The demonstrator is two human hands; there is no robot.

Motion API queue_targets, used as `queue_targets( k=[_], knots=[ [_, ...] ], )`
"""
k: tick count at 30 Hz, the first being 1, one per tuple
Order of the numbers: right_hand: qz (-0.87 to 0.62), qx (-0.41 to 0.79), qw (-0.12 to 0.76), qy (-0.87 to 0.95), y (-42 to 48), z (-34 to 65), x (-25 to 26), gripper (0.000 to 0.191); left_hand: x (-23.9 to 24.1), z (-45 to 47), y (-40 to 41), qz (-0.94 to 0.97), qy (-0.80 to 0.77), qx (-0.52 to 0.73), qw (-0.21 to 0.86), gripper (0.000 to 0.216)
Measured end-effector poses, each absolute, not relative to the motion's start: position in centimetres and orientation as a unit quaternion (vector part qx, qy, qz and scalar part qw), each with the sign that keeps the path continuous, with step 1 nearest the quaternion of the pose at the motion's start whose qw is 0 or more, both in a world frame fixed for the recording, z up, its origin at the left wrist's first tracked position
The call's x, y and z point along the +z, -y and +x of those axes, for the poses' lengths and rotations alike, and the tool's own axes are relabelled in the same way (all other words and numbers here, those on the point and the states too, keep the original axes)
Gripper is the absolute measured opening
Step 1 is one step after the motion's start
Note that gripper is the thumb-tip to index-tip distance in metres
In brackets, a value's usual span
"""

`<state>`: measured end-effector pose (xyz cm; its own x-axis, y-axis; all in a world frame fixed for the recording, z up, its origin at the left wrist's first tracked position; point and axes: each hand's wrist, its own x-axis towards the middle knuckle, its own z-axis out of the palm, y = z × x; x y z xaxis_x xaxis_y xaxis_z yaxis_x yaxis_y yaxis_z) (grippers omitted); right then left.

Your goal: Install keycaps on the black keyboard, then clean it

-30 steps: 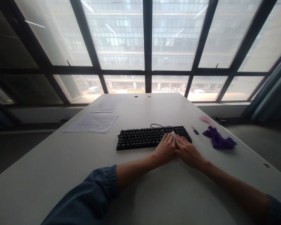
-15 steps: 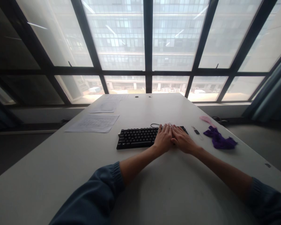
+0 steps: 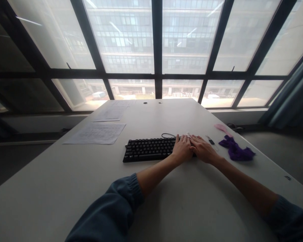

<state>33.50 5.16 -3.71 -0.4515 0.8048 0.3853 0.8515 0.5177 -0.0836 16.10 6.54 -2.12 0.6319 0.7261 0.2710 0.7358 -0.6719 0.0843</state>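
Black keyboard point(image 3: 146, 149) on white desk point(image 3: 96, 191). Over keyboard's right end: left hand point(image 3: 182, 149) and right hand point(image 3: 204, 149), touching, fingers point(image 3: 183, 139) mostly close together, laid nearly flat on white wad point(image 3: 188, 134); no discerning any pinch underneath. Unable to read key legends or writing on papers point(image 3: 97, 133) left of keyboard. Purple cloth point(image 3: 239, 152) right of keyboard; windows point(image 3: 131, 37) beyond.

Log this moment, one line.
left hand: on black computer keyboard, right part | right hand: beside left | white wad: between hands | purple fabric: right of keyboard

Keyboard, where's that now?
In the head view, the keyboard lies on the white table, right of the papers, its right part under the left hand and right hand.
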Motion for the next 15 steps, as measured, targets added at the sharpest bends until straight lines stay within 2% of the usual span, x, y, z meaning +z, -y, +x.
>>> queue_targets(
  k=[6,12,15],
  knots=[
    [-0.491,-0.064,0.183,0.849,-2.3,34.7,-3.7,0.07,-2.8,17.1,-5.1,-0.92,0.357,-0.156,0.035,0.061],
    [-0.476,-0.054,0.19,0.857,0.7,34.5,-2.5,0.06,-2.5,16.6,-2.1,-0.922,0.325,-0.202,0.063,0.044],
    [-0.487,-0.054,0.194,0.85,0.5,34.5,-2.7,0.06,-2.8,16.6,-2.2,-0.919,0.328,-0.208,0.064,0.045]
  ],
)
